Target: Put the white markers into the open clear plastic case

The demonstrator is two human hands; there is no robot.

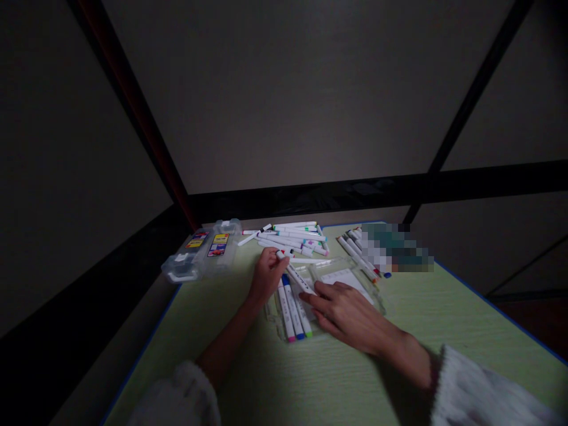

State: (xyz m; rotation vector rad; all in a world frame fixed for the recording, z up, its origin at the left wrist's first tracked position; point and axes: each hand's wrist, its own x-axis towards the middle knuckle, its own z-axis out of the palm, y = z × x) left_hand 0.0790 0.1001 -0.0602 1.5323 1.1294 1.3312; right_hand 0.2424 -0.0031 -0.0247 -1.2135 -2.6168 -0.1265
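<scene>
Marker in hand: a white marker (298, 278) is held on a slant above the open clear case (271, 318), far end higher in the frame, near end towards the right.
Left hand: the far end is pinched between thumb and fingers of the left hand (267, 275); narrow grip.
Right hand: bent fingers of the right hand (348, 310) are set at the near end; whether it is gripped or only touched cannot be told.
Case contents: three markers (293, 310) are seen lying side by side, with pink, blue and green ends nearest the wearer.
Handling, as judged: a light two-ended hold seems best, with the barrel turned in line with the three and lowered clear of their ends. The right wrist would be better raised a little, since part of the case is covered by that hand.
Pale insert: a white sheet (341, 278) is seen in the case's right part, partly hidden.
Loose heap: crossed markers (293, 238) are piled just beyond the left hand; knuckles could be caught there.
Right side: a slanted row of markers (358, 257) is laid near a pixelated patch; a blue cap (387, 275) is seen beside it.
Left edge: labelled clear boxes (219, 244) are set well apart from the hands.
Light: dim; barrel print not legible.
</scene>
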